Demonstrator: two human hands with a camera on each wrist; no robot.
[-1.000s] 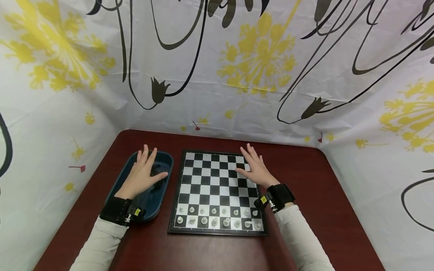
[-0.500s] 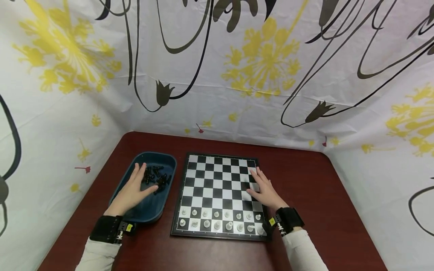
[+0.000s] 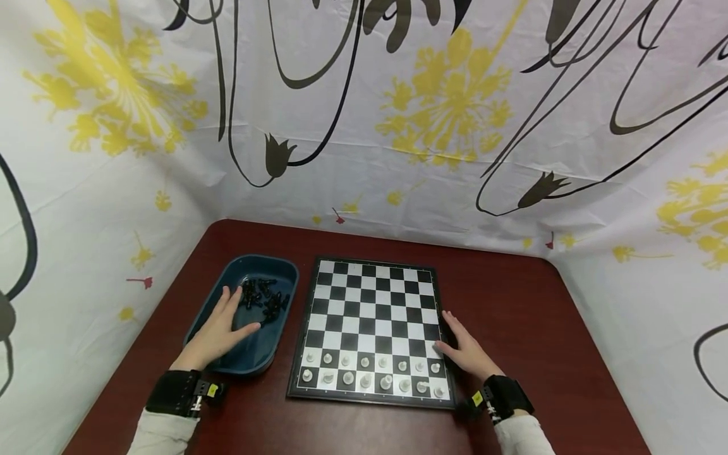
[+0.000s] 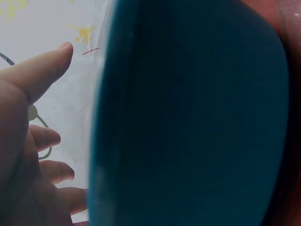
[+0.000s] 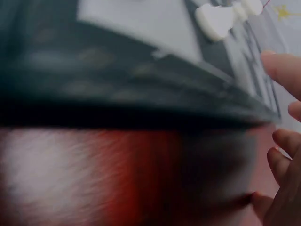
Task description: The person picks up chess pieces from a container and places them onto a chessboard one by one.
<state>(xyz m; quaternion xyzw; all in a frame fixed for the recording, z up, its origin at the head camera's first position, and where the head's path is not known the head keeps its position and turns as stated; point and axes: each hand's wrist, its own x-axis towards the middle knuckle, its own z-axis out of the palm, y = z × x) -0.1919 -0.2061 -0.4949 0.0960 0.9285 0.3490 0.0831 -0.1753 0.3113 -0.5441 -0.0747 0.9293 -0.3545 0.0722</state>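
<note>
Now the left hand (image 3: 218,330) rests flat inside the blue tray (image 3: 284,273), holding nothing; the right hand (image 3: 469,352) lies spread, empty, beside the chessboard (image 3: 372,316).

Left hand (image 3: 218,328) and right hand (image 3: 467,351) lie flat, fingers straight.

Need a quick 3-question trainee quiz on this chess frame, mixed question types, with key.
1. True or false: the black pieces stand in rows on the chessboard.
2. Which hand lies over the blue tray? A) left hand B) right hand C) neither
3. Fill in: the white pieces fill the two rows of the board nearest the ____.

Key
1. False: they lie in a heap in the tray's far end.
2. A. Its fingers are spread, close to the heap; none visibly grips a piece. The right hand lies flat at the board's right edge.
3. Person.
</note>
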